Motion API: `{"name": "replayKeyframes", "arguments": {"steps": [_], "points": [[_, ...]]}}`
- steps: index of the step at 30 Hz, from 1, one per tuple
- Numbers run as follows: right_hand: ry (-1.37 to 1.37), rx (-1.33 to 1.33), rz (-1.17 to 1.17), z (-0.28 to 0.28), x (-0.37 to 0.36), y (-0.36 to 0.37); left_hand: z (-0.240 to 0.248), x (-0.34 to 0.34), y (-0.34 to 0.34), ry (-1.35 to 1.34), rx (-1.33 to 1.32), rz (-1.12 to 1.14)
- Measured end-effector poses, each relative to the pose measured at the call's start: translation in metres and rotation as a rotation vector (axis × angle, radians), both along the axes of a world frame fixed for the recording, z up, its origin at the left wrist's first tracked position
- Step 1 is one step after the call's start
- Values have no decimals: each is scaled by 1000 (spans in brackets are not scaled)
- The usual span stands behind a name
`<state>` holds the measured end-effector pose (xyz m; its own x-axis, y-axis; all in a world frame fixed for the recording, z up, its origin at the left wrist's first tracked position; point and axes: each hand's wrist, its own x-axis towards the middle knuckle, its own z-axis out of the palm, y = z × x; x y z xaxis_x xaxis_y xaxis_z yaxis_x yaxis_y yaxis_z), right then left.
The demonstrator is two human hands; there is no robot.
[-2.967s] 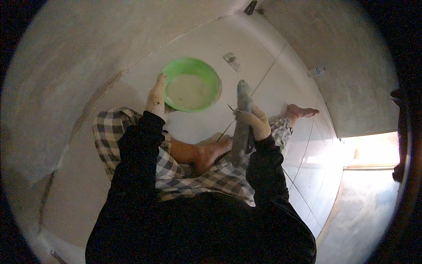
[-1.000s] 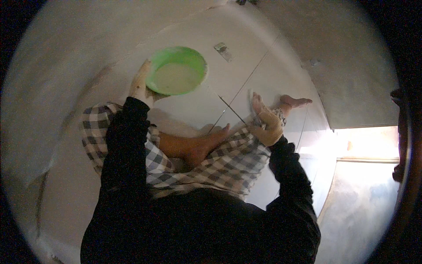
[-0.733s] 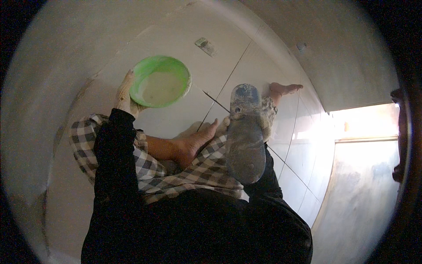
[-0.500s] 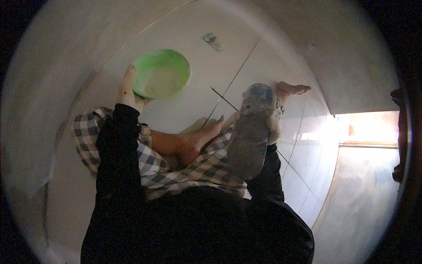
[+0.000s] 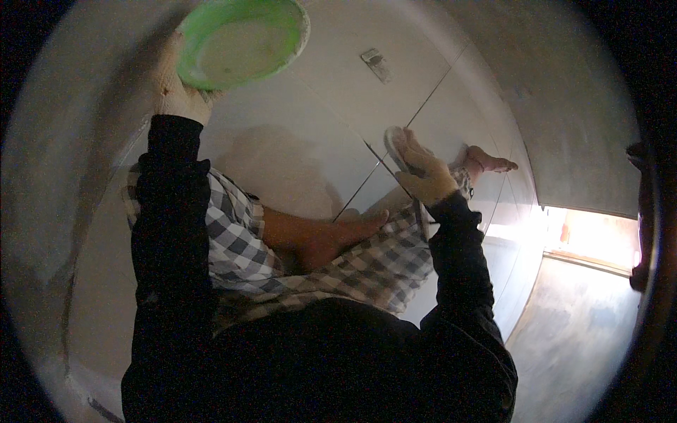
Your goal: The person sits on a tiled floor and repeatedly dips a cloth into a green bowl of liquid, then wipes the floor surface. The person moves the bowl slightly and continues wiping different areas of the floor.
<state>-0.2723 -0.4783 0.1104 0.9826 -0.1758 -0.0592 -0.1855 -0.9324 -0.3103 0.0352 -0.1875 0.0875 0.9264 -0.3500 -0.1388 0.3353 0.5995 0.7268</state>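
My left hand (image 5: 182, 95), in a pale glove, grips the side of a green bowl (image 5: 185, 65) at the upper left. A pale, whitish material (image 5: 240, 53) lies in the bowl, which is raised and tilted so its inside shows. My right hand (image 5: 430, 180), also in a pale glove, is closed around a flat, round-ended grey tool (image 5: 395, 144). The tool is turned nearly edge-on, so little of its face shows. It is above the tiled floor, right of the bowl; whether it touches anything I cannot tell.
A small flat packet or card (image 5: 376, 65) lies on the pale tiles (image 5: 317, 106). My bare foot (image 5: 352, 236) and checked cloth (image 5: 317, 282) are between my arms. Plain walls rise on both sides, and a bright opening (image 5: 592, 240) is at the right.
My left hand has lifted the bowl up and to the left, closer to view. My right hand has turned the tool from showing its broad grey face to nearly edge-on.
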Motion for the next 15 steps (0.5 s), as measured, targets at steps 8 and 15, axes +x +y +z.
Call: {"name": "replayKeyframes", "arguments": {"steps": [8,15], "points": [[467,-261,365,-10,92,53,-68,17,-11,-10,115,-27],[378,-526,559,-39,110,102,-62,26,-16,215,20,-100]]}}
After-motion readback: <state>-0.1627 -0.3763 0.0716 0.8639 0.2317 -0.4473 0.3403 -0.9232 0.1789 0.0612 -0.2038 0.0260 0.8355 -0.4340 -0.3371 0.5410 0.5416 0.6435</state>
